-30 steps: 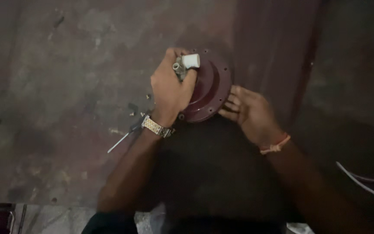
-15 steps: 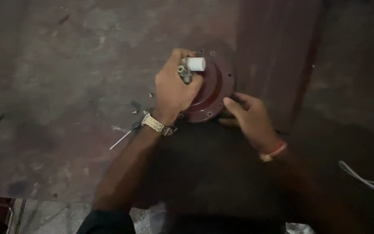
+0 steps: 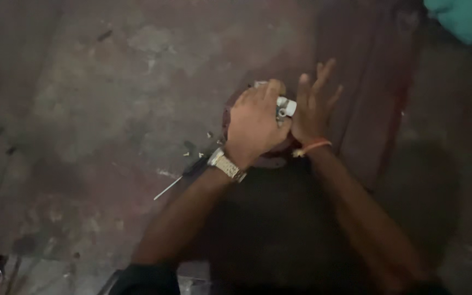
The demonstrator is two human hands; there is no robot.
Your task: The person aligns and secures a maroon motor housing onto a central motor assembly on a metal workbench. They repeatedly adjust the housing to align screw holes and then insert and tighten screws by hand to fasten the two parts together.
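A thin screwdriver [image 3: 180,177] is seen lying on the stained concrete floor [image 3: 94,98] among small scattered screws [image 3: 203,150]; teal cloth [image 3: 465,22] is seen top right.

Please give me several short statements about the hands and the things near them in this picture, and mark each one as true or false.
1. The left hand is closed around a small white part. True.
2. The right hand is a closed fist. False: its fingers are spread open, beside the left hand.
3. A metal watch is on the left wrist. True.
4. The orange band is on the left wrist. False: it is on the right wrist.
5. A thin tool lies on the floor, on the left of the left forearm. True.
6. The round dark red disc lies fully uncovered. False: the hands hide most of it.
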